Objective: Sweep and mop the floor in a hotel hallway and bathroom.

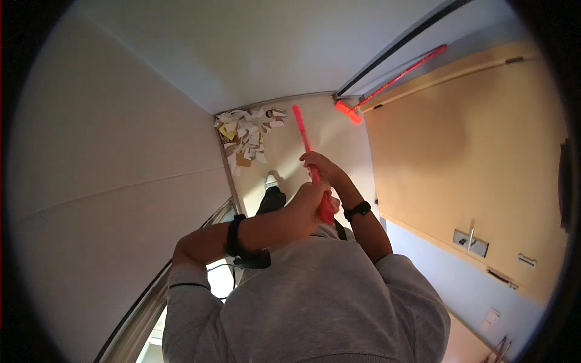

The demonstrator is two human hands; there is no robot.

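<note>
Both of my hands grip a red pole (303,131) in front of my body. My left hand (311,199) is wrapped around its thicker-looking near part, close to my chest. Farther along the pole, my right hand (320,167) closes around it. The pole points away from me over the floor (290,159), and its far tip appears blurred. Whether that tip touches the floor I cannot tell. In the corner left of the tip lies a heap of torn paper and cardboard scraps (247,134). My shoe (271,181) is on the floor near the heap.
A long-handled tool with an orange head (348,112), likely a broom, leans at the far right corner. Beside it is a wooden door (454,149) with a metal handle (471,242). Pale walls (150,131) bound the floor at the left and front.
</note>
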